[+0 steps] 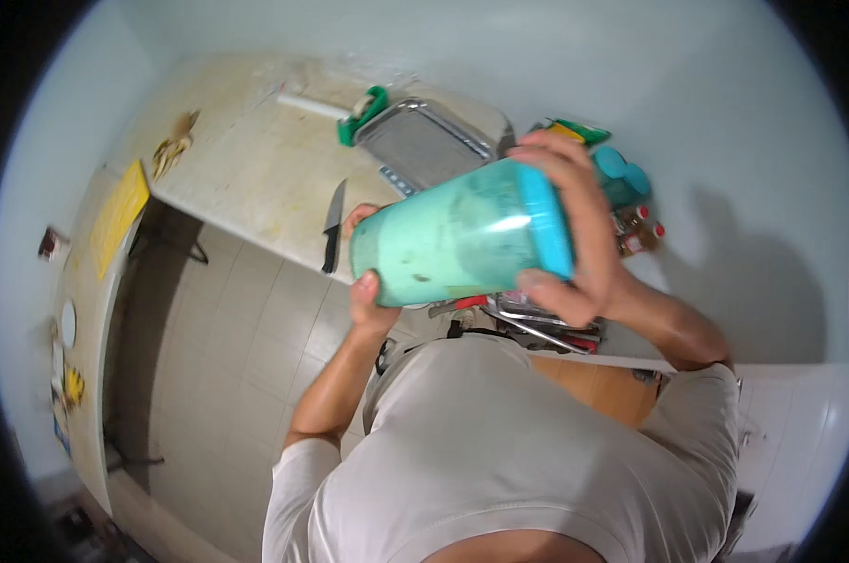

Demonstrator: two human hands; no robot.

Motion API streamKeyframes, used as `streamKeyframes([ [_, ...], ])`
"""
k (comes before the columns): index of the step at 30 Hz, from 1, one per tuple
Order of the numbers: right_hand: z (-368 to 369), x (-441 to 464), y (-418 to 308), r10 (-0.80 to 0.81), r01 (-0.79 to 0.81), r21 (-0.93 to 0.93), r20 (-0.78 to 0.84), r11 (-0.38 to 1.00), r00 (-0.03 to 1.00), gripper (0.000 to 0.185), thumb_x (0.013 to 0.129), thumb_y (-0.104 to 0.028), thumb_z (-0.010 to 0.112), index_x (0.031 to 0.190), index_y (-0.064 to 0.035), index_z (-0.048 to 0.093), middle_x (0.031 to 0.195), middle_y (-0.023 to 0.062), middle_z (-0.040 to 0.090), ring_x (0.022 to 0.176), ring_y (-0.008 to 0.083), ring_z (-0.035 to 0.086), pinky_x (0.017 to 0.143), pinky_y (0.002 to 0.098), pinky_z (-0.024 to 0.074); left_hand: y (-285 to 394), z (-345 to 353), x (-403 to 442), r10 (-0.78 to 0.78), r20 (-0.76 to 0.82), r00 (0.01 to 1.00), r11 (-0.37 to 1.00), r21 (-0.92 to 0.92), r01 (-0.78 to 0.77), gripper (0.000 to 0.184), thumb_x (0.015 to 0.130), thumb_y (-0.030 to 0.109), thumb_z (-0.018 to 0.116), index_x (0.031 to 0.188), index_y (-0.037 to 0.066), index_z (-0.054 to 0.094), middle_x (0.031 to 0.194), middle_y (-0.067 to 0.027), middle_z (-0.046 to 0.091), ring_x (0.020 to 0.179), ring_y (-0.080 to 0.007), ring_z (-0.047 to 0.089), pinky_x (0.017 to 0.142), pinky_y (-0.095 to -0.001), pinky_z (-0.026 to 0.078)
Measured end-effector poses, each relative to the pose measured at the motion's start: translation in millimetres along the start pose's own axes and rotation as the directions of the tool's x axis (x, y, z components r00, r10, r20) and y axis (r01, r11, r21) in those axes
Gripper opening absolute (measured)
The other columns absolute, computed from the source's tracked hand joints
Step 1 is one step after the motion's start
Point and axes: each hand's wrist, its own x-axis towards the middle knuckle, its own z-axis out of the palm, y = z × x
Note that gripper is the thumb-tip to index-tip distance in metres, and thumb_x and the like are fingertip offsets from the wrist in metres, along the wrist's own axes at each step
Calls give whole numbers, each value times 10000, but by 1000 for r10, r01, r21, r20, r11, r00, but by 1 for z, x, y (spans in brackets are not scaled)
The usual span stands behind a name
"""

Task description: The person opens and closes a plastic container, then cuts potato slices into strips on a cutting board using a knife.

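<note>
A large translucent teal jar (443,239) with a blue lid (545,220) is held up in front of me, tilted nearly onto its side. Pale contents show through its wall; what they are I cannot make out. My left hand (372,308) grips the base end, thumb on the near side and fingertips showing at the far side. Around the lid end my right hand (589,230) is closed, fingers over the top and thumb below. Beyond the jar, a knife (333,228) with a black handle lies near the counter's edge.
On the counter (246,122) are a metal tray (424,141), a green tape dispenser (363,114) and a brownish bunch (174,148). Teal-lidded jars (621,176) and small red-capped bottles (638,233) stand right. A yellow sheet (121,216) lies on the left-hand surface.
</note>
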Motion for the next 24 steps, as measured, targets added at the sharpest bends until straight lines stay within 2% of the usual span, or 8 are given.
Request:
streamKeyframes([
  [1, 4, -7, 2, 56, -56, -24, 22, 998, 998, 875, 683, -303, 759, 1440, -13, 429, 1385, 295, 413, 1237, 458, 473, 1020, 492, 422, -13, -9, 3, -52, 19, 998, 999, -16, 52, 858, 726, 577, 669, 1377, 109, 363, 1347, -145, 482, 1304, -309, 478, 1106, -471, 390],
  [2, 8, -13, 2, 123, -121, -35, 37, 992, 992, 916, 681, -310, 780, 1463, -22, 399, 1395, 294, 404, 1257, 469, 456, 1034, 505, 414, -36, -19, 7, -12, -7, 1000, 999, -32, 11, 809, 778, 628, 569, 1363, 89, 424, 1277, -157, 554, 1159, -314, 592, 938, -458, 520],
  [6, 11, -50, 22, 372, -368, -52, 110, 928, 922, 1055, 674, -326, 838, 1535, -56, 293, 1419, 291, 385, 1304, 498, 418, 1073, 541, 390, -64, -13, -14, -576, -60, 815, 803, -230, 550, 838, 849, 678, 430, 1385, 37, 483, 1115, -181, 667, 795, -315, 692, 470, -376, 512],
  [10, -16, -76, 54, 559, -567, 14, 156, 823, 815, 1036, 640, -271, 866, 1511, -76, 341, 1376, 226, 455, 1260, 417, 489, 1069, 461, 403, -127, -41, -2, -669, 429, 607, 550, -264, 792, 847, 855, 646, 478, 1506, 122, 340, 1373, -185, 527, 1013, -360, 660, 581, -464, 590],
  [15, -83, -95, 100, 585, -578, -137, 15, 805, 811, 910, 628, -232, 848, 1436, -92, 454, 1270, 190, 541, 1199, 392, 545, 1022, 449, 449, -153, 67, 46, -751, 314, 580, 574, -124, 810, 760, 969, 548, 470, 1569, 146, 235, 1462, -217, 435, 1208, -329, 575, 765, -475, 599],
  [17, -119, -91, 112, 612, -594, -335, -62, 731, 788, 903, 633, -288, 841, 1436, -139, 456, 1291, 215, 534, 1204, 425, 550, 1023, 472, 464, -174, 78, 67, -648, 206, 733, 752, 326, 573, 757, 992, 363, 584, 1592, 144, 178, 1484, -187, 421, 1263, -278, 527, 896, -432, 561],
  [18, -134, -92, 124, 615, -590, -432, -99, 682, 782, 900, 635, -316, 838, 1436, -163, 457, 1302, 228, 530, 1206, 441, 553, 1024, 483, 471, -181, 78, 74, -590, 217, 778, 767, 453, 455, 768, 949, 175, 680, 1576, 132, 239, 1486, -137, 434, 1251, -241, 521, 937, -385, 525],
  [24, -197, -131, 238, 626, -694, -603, -377, 393, 682, 868, 639, -296, 822, 1432, -191, 483, 1340, 197, 518, 1203, 417, 557, 1027, 469, 473, -223, -36, 48, -703, 102, 704, 544, 715, 439, 454, 940, 118, 681, 1369, 62, 541, 1345, -96, 586, 1109, -217, 618, 917, -340, 516],
])
